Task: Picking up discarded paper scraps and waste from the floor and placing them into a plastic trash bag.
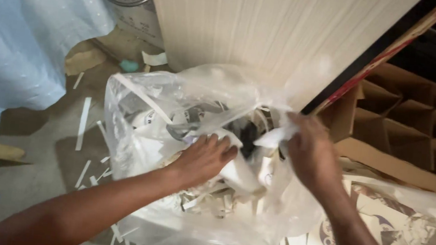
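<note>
While my left hand point(204, 156) presses flat, fingers spread, on white paper scraps point(221, 193) inside the clear plastic bag point(137, 125) on the floor, my right hand point(309, 153) pinches the bag's rim in a closed grip beside the pale wooden panel point(260, 24).

The one head camera looked steeply down, close over the bag point(209, 154), facing the board point(271, 31) behind it.
</note>
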